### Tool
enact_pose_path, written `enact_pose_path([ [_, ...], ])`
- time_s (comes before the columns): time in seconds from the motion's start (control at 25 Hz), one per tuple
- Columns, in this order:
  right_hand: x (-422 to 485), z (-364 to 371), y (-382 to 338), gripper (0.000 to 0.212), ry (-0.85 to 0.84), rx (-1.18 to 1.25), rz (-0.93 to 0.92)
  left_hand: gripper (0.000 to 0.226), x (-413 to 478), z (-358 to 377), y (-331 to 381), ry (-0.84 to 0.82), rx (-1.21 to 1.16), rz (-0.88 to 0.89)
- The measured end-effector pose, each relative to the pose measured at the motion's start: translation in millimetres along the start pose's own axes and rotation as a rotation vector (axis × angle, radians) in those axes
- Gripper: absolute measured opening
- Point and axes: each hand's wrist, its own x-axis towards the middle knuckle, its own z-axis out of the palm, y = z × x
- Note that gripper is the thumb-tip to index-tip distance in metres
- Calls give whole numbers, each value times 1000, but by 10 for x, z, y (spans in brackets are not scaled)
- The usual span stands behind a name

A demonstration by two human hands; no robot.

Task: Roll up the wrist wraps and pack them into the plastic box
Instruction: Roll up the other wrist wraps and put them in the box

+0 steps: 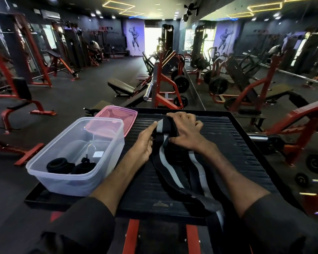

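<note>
From the head view we see the wrist wraps (pixel 173 171), black strips with grey stripes, lying unrolled on the ribbed black counter (pixel 228 143). Their long axis runs from the near edge, where one end hangs over at lower right, away from us and slightly leftward to the far end under the hands. The left hand (pixel 145 142) comes in from the left with its back to us. Its thumb is stretched along the left edge of the far end, and its fingers are curled against that edge, pinching the strip. The right hand (pixel 185 129) lies over the far end from the right, fingers bent and bunched over the fabric, thumb pressed flat on the strip nearer us. Both forearms are bare, with dark sleeves pushed up. Left of the hands, on the same counter, stands the clear plastic box (pixel 106 147), open, holding black rolled wraps (pixel 60 165) in its near corner. A pink lid (pixel 121 116) lies just behind it.
</note>
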Motion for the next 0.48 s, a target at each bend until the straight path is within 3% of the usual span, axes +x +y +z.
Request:
enact_pose_path([
  [0.12,175,-46,-48,62,-66,-89,-27,34,-16,-52,-47,-61,97,-13],
  [0.24,293,-49,-96,52,-108,-177,-87,33,-26,-84,-65,-123,31,26],
  [0.36,349,-42,24,41,67,-71,-112,28,-125,-190,-92,-140,39,-4],
  [0.48,369,-75,86,31,197,144,-91,32,-202,-203,-138,-168,257,-21],
])
